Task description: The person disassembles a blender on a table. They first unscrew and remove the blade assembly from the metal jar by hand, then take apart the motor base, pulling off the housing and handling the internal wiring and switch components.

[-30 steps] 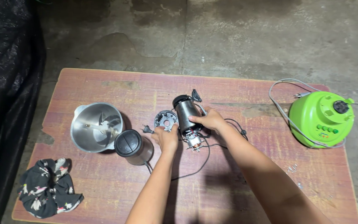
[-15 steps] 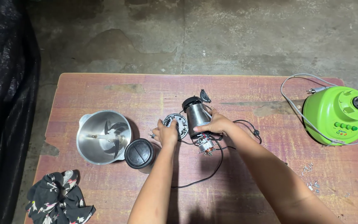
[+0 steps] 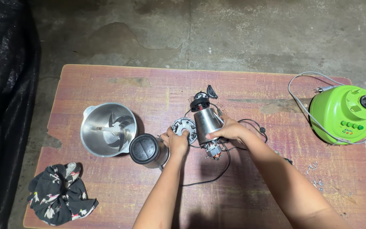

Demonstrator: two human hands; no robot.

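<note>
While the right hand (image 3: pixel 229 130) gripped the metal motor body (image 3: pixel 207 121) low on its side, the left hand (image 3: pixel 176 142) pinched the round end plate (image 3: pixel 184 127) just to the motor's left. Both sat mid-worktop (image 3: pixel 250 191). The motor's long axis tilted up and away, its black cap (image 3: pixel 200 104) far, its wired end near. Only the right hand held the motor, the plate touching or nearly touching it.
</note>
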